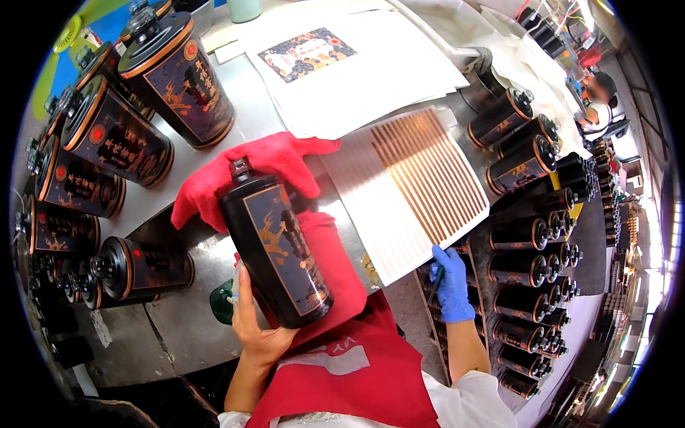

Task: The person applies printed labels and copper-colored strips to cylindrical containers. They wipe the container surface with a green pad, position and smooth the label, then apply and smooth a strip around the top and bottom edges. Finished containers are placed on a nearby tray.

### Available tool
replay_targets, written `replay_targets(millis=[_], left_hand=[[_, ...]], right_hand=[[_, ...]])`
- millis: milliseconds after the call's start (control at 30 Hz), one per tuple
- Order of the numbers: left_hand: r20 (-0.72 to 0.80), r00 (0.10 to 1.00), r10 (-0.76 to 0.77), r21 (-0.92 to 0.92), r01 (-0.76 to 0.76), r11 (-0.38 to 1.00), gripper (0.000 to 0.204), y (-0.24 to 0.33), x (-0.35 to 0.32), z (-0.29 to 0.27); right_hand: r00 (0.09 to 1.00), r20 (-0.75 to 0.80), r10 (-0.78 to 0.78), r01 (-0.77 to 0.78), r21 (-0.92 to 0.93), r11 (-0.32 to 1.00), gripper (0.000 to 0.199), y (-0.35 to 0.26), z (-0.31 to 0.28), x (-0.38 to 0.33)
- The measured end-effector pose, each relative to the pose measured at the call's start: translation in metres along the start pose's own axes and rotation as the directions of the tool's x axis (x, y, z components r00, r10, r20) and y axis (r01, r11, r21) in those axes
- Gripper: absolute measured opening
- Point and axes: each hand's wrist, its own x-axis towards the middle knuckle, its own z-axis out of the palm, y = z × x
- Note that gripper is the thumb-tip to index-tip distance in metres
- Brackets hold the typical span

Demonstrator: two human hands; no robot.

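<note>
Scuffed grey metal is presented by the bench (178, 332), its front edge bent by the lens. At its left side are crowded dark, glossy cylindrical bottles (118, 139), banded with copper-coloured rims and topped by clear faceted stoppers. Farther right, red cloth (207, 175) of soft, fuzzy pile is spread in loose folds. Above it a black bottle (275, 250) is held tilted, its flat printed panel framed by a thin orange line; its lower side is gripped by the bare left hand (260, 339), with the fingers laid along the smooth wall. Smooth white paper (385, 85) is stacked behind, with a small printed sheet (307, 55) laid on top. Nearer, a pale sheet is lined with slender golden strips (428, 171). At its lower corner a slim dark tool (437, 279) is clasped by the blue-gloved right hand (452, 292), its fingers closed. Beyond, more bottles (517, 271) are ranked in rows.
</note>
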Motion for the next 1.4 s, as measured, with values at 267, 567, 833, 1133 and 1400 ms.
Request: replay_targets(millis=[267,567,833,1133,1400], left_hand=[[0.115,0.993,0.02,-0.007,-0.02,1.0,0.103,0.002,0.003,-0.016],[0.041,0.983,0.177,-0.09,-0.173,0.981,0.079,0.04,0.031,-0.051],[0.584,0.779,0.229,-0.694,0.333,0.638,0.033,0.089,0.09,0.0],[0.667,0.73,-0.145,-0.482,0.572,0.663,0.012,0.054,0.099,-0.065],[0.158,0.924,-0.349,-0.439,0.382,0.813,0.012,0.018,0.117,-0.056]], right_hand=[[0.963,0.252,0.091,-0.08,-0.053,0.995,0.034,-0.046,-0.011,-0.056],[0.557,0.821,-0.126,0.305,-0.061,0.95,0.045,-0.14,0.034,-0.103],[0.333,0.934,0.13,0.354,-0.252,0.901,0.012,-0.181,0.109,-0.117],[0.569,0.82,-0.051,0.393,-0.217,0.894,0.004,-0.192,0.133,-0.056],[0.699,0.714,-0.047,0.311,-0.244,0.919,0.005,-0.165,0.162,-0.002]])
